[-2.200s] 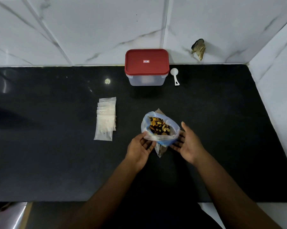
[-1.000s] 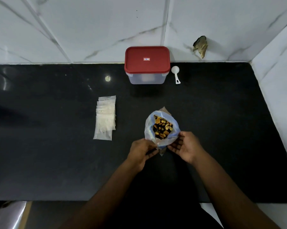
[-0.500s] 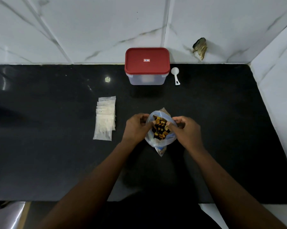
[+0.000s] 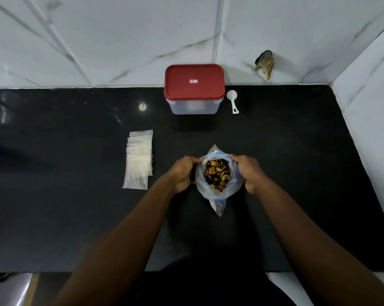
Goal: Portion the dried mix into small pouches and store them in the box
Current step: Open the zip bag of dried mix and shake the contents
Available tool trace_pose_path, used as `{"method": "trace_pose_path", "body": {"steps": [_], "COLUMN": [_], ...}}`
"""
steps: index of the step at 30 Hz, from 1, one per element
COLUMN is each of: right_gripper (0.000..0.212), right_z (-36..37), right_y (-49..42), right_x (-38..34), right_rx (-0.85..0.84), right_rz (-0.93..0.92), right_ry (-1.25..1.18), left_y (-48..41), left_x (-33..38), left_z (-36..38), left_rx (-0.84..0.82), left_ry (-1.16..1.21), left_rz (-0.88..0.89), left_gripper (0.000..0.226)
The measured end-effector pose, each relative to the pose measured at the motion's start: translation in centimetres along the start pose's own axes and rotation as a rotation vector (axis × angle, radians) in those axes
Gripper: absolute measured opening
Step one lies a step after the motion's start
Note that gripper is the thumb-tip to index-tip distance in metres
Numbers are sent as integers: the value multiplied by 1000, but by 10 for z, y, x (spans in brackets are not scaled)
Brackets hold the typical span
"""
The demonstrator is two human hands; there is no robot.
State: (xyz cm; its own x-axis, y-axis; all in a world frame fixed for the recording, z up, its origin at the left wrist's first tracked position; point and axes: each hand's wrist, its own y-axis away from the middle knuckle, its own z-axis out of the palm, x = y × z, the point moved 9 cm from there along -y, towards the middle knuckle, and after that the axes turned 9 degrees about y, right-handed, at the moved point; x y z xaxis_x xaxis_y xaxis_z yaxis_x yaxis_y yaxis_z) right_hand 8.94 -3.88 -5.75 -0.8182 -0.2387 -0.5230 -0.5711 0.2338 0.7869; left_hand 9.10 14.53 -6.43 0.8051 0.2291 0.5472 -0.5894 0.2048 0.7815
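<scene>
Curled fingers (image 4: 192,160) of left hand (image 4: 182,173) and right hand (image 4: 248,173) seemingly grip the bag (image 4: 211,195) rim

A clear, blue-tinted plastic bag (image 4: 234,184) is standing upright just below the centre of the frame, its mouth gaping open on the dried mix (image 4: 217,174) of orange-brown and dark pieces, while the left hand (image 4: 183,173) and right hand (image 4: 248,173) are gripping its rim from either side. A fanned, overlapping stack of small clear pouches (image 4: 139,160) is lying flat left of centre, well apart from the bag. The clear rectangular box (image 4: 194,106) is sitting closed under its red lid (image 4: 194,81) at upper centre, with a white scoop (image 4: 232,100) lying just beside it on the right.
</scene>
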Motion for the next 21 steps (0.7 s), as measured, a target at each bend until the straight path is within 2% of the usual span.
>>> {"method": "trace_pose_path", "body": {"steps": [2, 5, 9, 15, 21], "right_gripper": [32, 45, 37, 39, 18], "right_z": [1, -10, -20, -26, -2], "right_y": [-2, 1, 24, 53, 60], "right_x": [3, 1, 1, 43, 64], "right_rx": [47, 163, 168, 167, -22], "right_rz": [-65, -194, -341, -208, -84], "right_ry": [94, 201, 230, 113, -194], "left_y": [0, 0, 12, 39, 42], "left_x": [-1, 8, 2, -24, -47], "left_z": [-2, -12, -24, -41, -31], "left_rx": [85, 201, 203, 300, 220], "left_ry": [-127, -324, -335, -394, -206], "left_rz": [41, 175, 177, 160, 109], "left_gripper": [27, 24, 27, 43, 22]}}
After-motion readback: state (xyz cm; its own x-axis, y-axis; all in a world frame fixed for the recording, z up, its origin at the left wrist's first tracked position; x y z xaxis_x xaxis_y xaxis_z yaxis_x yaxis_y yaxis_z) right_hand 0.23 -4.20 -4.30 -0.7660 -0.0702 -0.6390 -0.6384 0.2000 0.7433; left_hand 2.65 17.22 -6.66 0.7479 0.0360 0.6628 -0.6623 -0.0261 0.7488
